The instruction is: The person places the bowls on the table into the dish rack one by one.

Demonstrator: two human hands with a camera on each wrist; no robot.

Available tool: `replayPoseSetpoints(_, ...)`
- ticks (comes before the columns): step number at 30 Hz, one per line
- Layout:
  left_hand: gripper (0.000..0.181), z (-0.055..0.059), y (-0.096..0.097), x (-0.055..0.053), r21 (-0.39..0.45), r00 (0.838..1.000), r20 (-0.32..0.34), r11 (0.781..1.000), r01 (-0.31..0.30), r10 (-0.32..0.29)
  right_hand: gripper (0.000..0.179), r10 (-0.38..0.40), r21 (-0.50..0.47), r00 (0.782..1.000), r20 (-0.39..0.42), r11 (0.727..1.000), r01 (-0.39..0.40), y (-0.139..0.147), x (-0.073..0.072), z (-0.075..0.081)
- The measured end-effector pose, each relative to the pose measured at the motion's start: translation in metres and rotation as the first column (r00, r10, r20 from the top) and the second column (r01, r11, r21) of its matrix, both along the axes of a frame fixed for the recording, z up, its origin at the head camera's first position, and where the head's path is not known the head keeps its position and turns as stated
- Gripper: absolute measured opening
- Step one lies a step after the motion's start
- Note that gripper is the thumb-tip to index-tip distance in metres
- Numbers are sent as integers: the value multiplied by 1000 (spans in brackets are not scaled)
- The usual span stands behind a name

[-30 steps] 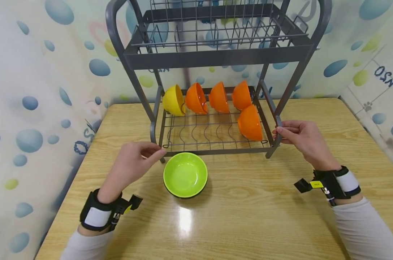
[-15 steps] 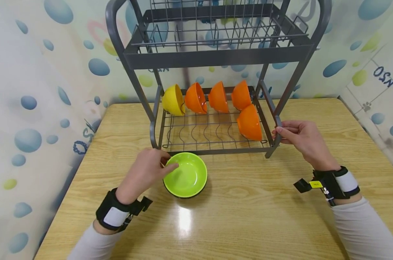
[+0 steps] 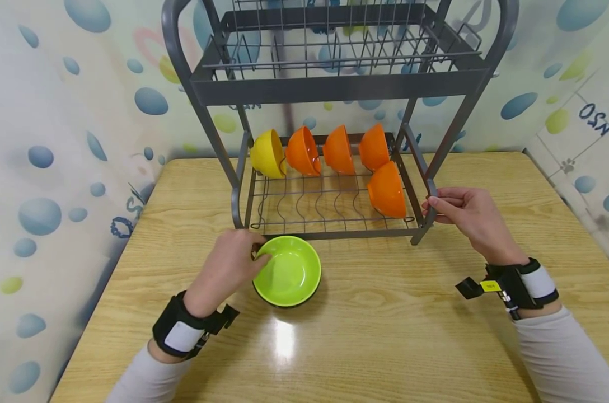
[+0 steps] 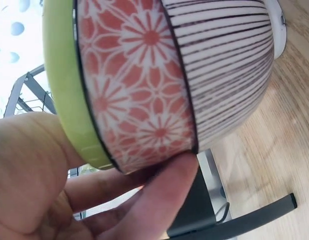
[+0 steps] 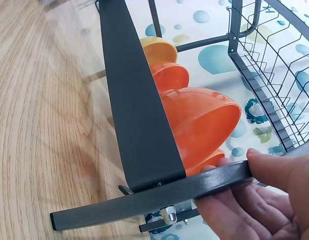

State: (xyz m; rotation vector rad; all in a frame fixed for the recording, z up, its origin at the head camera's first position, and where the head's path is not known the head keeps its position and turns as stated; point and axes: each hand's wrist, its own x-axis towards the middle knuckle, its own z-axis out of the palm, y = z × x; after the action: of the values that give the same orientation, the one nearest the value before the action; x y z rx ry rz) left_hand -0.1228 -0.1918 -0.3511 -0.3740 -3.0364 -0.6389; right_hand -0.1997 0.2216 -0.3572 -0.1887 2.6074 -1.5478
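A bowl (image 3: 294,274), bright green inside, stands upright on the table in front of the dish rack (image 3: 335,235). My left hand (image 3: 229,260) pinches its left rim, thumb over the inside and fingers outside. In the left wrist view the bowl's outer wall (image 4: 229,75) shows a red flower band and dark stripes on white. My right hand (image 3: 468,215) holds the rack's right front leg (image 5: 214,177) between thumb and fingers. On the lower tier an orange bowl (image 3: 387,191) leans at the front right, close to that hand.
At the back of the lower tier lean a yellow bowl (image 3: 268,155) and several orange bowls (image 3: 338,151). Above them is the rack's wire upper tier (image 3: 335,56). The wooden table (image 3: 385,330) meets a patterned wall (image 3: 108,101) behind and on the left.
My left hand has moved right and down from the rack's left front corner to the green bowl and taken its rim. The right hand has stayed on the rack leg.
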Motion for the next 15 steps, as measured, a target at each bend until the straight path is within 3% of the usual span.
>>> replayPoseSetpoints(15,9,5,4,3,-15,992,-123,1000,11,-12,48,-5,0,1000,10,1000,5,0,0,0)
